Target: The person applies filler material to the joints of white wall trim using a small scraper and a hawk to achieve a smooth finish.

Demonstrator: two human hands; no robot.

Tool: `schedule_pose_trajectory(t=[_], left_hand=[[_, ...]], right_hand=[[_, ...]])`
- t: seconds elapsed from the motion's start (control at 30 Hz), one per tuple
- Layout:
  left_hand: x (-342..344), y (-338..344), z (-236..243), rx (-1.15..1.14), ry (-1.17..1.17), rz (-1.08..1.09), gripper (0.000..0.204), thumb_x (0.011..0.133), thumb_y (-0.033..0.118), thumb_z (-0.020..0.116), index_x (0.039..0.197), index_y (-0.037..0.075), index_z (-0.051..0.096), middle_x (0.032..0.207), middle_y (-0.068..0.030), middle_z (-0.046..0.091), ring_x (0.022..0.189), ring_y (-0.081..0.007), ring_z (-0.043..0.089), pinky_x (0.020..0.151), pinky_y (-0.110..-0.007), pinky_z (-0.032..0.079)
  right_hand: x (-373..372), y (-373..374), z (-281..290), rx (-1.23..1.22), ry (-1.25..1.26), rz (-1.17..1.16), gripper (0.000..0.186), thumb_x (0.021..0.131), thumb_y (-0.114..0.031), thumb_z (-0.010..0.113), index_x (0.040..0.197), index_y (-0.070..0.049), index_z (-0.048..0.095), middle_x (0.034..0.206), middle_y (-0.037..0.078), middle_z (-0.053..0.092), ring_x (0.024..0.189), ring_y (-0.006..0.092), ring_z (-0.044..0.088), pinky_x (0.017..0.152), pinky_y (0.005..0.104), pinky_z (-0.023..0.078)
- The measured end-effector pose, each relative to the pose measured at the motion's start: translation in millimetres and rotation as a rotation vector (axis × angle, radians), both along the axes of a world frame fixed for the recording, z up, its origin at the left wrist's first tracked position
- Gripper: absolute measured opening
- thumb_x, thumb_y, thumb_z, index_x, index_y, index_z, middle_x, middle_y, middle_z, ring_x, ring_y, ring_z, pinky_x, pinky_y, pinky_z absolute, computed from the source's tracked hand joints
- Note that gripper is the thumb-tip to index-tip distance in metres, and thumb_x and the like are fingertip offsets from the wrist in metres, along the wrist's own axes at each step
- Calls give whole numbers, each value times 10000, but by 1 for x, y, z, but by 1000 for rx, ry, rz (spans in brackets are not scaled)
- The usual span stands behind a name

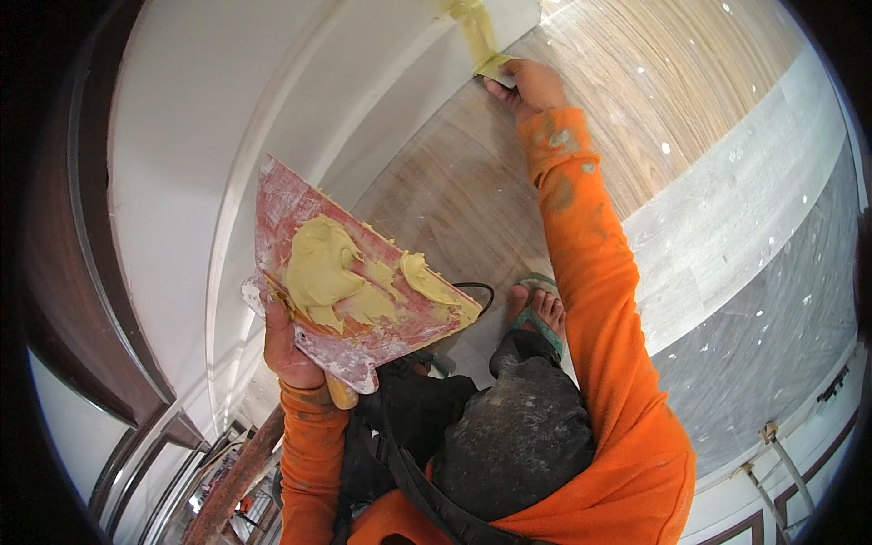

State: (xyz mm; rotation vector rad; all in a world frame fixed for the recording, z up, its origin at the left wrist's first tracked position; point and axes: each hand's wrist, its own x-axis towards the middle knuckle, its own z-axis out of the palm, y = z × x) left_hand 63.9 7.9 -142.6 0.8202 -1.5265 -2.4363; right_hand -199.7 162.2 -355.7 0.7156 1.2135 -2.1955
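My left hand (289, 350) is closed on the edge of a red, putty-smeared board (280, 198), its thumb on the top side. A thick heap of yellow putty (318, 263) lies on the board, with a smaller ridge near its right corner. Below the board a rounded wooden piece (341, 392) sticks out by my wrist; I cannot tell what it belongs to. Farther off, my right hand (536, 89) pinches a putty-covered scraper blade (500, 71) against the foot of the white wall. A strip of yellow putty (474, 29) runs up the wall from the blade.
The white moulded wall (182, 154) curves along the left, with dark brown wood trim (54, 200) beyond it. Wood-look flooring (654, 118), spotted white, spreads right. My sandalled foot (540, 313) stands on it. A rusty pole (238, 477) is lower left; metal legs (788, 463) stand lower right.
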Motion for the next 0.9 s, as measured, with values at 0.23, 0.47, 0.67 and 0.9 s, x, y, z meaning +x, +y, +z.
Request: schedule_pose_trajectory(t=[0.23, 0.47, 0.67, 0.9], left_hand=[[-1, 0, -2, 78, -10, 29, 498, 933, 365, 349, 1299, 27, 357, 1274, -139, 451, 1137, -279, 468, 962, -415, 383], [-6, 4, -2, 69, -38, 22, 501, 929, 367, 360, 1298, 28, 360, 1273, -138, 452, 1136, -276, 468, 964, -413, 379], [-4, 1, -4, -24, -54, 86, 502, 932, 368, 351, 1302, 29, 356, 1272, -137, 452, 1138, -274, 466, 966, -412, 375], [1, 1, -3, -55, -94, 137, 501, 932, 376, 348, 1291, 26, 367, 1261, -139, 461, 1129, -271, 472, 958, -408, 384]], right_hand=[[-26, 0, 2, -45, -107, -43, 205, 798, 39, 465, 979, 128, 430, 955, 212, 522, 751, 294, 607, 598, 274, 580], [-51, 15, 3, -88, -114, 58, 208, 806, 22, 452, 980, 131, 420, 956, 225, 526, 757, 300, 612, 621, 289, 589], [-37, 50, -2, -238, -117, -107, 235, 796, 15, 470, 986, 144, 421, 952, 241, 527, 779, 311, 614, 613, 296, 591], [1, 37, 6, -8, -97, 39, 264, 791, 2, 492, 1021, 127, 456, 943, 209, 559, 760, 257, 612, 584, 276, 549]])
